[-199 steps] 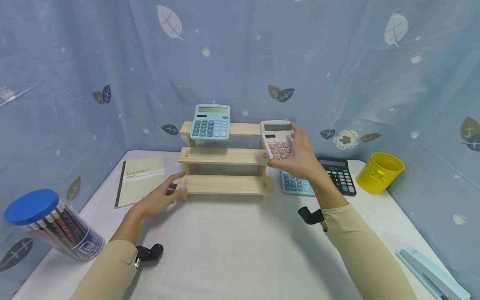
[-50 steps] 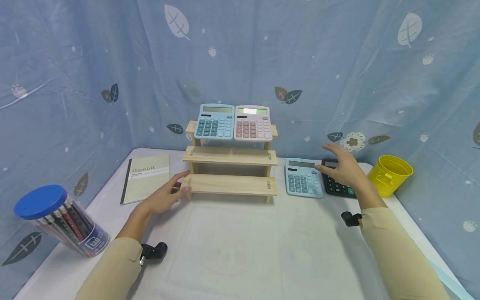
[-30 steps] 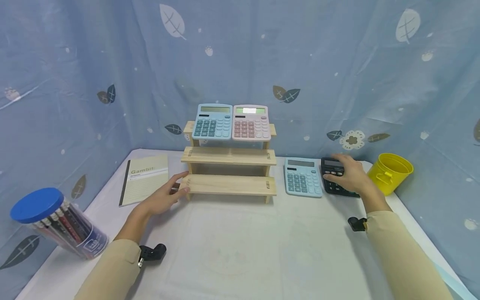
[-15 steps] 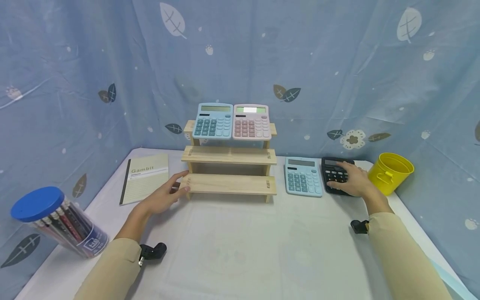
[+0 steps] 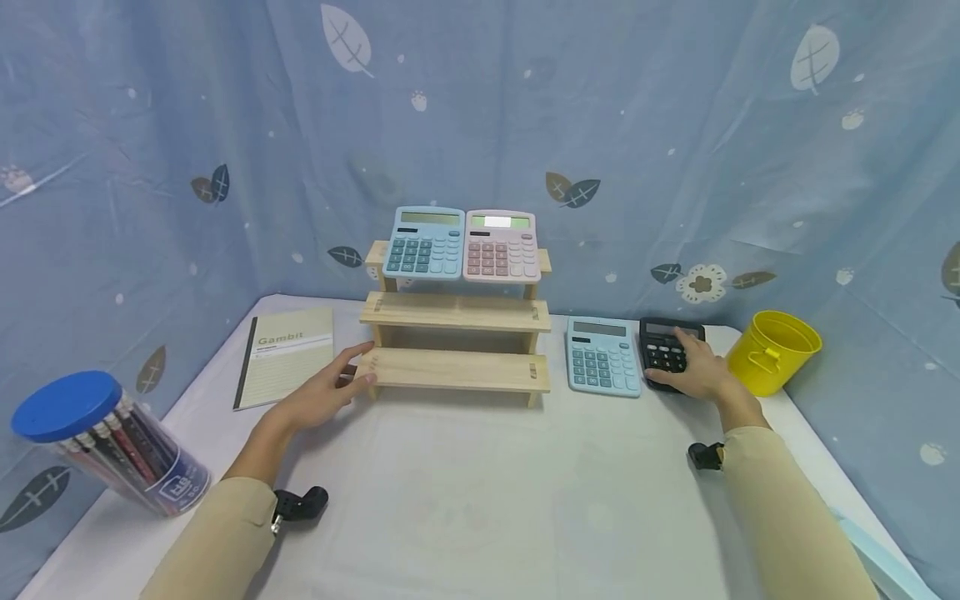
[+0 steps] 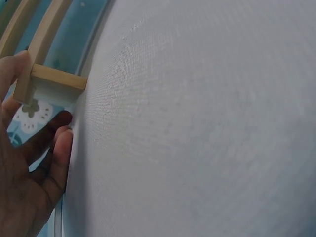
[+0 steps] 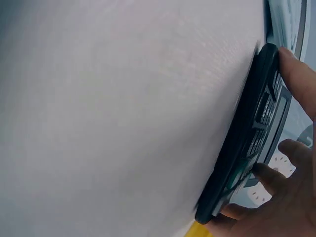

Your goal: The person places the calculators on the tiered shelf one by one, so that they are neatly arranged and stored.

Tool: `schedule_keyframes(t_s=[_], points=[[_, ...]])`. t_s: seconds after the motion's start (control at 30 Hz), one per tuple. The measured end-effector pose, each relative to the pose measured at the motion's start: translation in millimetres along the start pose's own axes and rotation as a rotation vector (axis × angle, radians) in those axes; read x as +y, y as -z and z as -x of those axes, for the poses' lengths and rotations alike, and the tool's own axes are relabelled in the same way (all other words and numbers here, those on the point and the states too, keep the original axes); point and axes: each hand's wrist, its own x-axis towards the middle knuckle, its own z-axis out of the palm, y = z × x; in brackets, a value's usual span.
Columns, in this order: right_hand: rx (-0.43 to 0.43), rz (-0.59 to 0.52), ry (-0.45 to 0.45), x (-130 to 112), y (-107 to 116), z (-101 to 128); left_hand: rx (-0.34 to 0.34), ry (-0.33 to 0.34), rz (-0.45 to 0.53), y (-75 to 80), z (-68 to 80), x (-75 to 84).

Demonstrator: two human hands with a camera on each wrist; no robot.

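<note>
My left hand holds the left end of a three-tier wooden display stand at its lowest tier, thumb in front and forefinger behind; the left wrist view shows the thumb on the plank's end. On the top tier a light blue calculator and a pink calculator lean side by side. Over at the right, my right hand spans a black calculator, thumb on its left edge and fingers across its right part, hiding some keys. In the right wrist view the black calculator is gripped at its edges.
A second light blue calculator lies just left of the black one. A yellow bucket stands close behind my right hand. Leftward are a notebook and a blue-lidded pencil jar. A pale blue stapler lies front right.
The pink calculator, earlier in my right hand, now stands on the top tier beside the blue one. My right hand has moved right and down onto the black calculator. The left hand stays put.
</note>
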Motion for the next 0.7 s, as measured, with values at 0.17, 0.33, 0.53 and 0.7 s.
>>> schedule_keyframes(t_s=[0.17,0.33,0.53,0.7], points=[[-0.019,-0.014,-0.04,0.5,-2.0,1.6,-0.004,-0.006,0.006,-0.5,-0.9,-0.7],[-0.039,-0.011,-0.049,1.5,-4.6,0.2,-0.001,-0.008,0.013,-1.5,-1.2,-1.4],[0.028,-0.03,-0.064,0.3,-5.6,-2.7,0.005,-0.004,0.01,-1.9,-2.0,-1.8],[0.069,-0.083,-0.065,-1.1,-4.5,-3.3,0.009,0.003,0.01,-1.6,-1.5,-1.2]])
